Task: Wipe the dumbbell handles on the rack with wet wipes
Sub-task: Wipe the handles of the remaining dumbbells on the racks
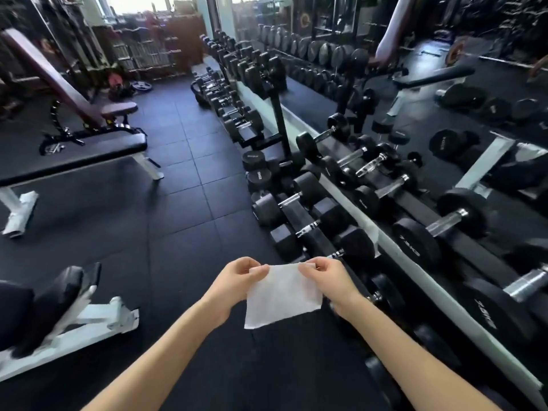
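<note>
Reached in from the bottom edge with two bare forearms, joined at lower centre. Held a white wet wipe [281, 295] open between both hands as a flat sheet, with its lower edge free. Pinched the wipe's upper left corner with the thumb and fingertips of the left hand [237, 281], with the fingers curled close together. Pinched the upper right corner the same way with the right hand [329, 281], with the fingers bunched over the edge. Held the wipe in the air above dark rubber floor tiles [178, 221], just left of the dumbbell rack [298, 213] and clear of it.

Stood beside that rack, stretched from lower right up toward upper centre of the frame and loaded with black dumbbells [267, 210] laid crosswise. Saw chrome dumbbell handles [289, 199] bare between the heads, none touched by wipe or hand. Could not tell real rack from reflection further right, beyond a pale strip [385, 241] along the rack.

Had a black flat bench [74, 158] on white legs at middle left, an inclined bench [50, 69] behind it at upper left, and a padded seat [59, 289] on a white frame at lower left.
</note>
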`<action>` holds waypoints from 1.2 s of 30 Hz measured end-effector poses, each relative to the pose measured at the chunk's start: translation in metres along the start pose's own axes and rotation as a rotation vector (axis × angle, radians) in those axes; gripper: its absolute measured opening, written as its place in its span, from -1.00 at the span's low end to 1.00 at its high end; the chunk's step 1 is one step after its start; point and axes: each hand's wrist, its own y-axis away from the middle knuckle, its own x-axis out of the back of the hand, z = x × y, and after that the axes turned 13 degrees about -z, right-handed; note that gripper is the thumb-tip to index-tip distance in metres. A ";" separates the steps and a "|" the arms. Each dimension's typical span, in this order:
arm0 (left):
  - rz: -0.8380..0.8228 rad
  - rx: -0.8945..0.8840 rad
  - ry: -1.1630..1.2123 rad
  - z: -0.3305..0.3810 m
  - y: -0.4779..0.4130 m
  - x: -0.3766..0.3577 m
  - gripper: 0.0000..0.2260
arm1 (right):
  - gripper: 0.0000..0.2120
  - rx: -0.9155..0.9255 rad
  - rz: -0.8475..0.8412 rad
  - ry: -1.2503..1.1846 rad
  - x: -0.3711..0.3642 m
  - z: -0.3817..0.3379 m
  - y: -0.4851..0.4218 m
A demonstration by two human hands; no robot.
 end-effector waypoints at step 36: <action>-0.351 0.167 -0.607 -0.021 -0.851 0.224 -0.80 | -0.75 -0.531 0.844 -0.486 0.127 0.090 -0.719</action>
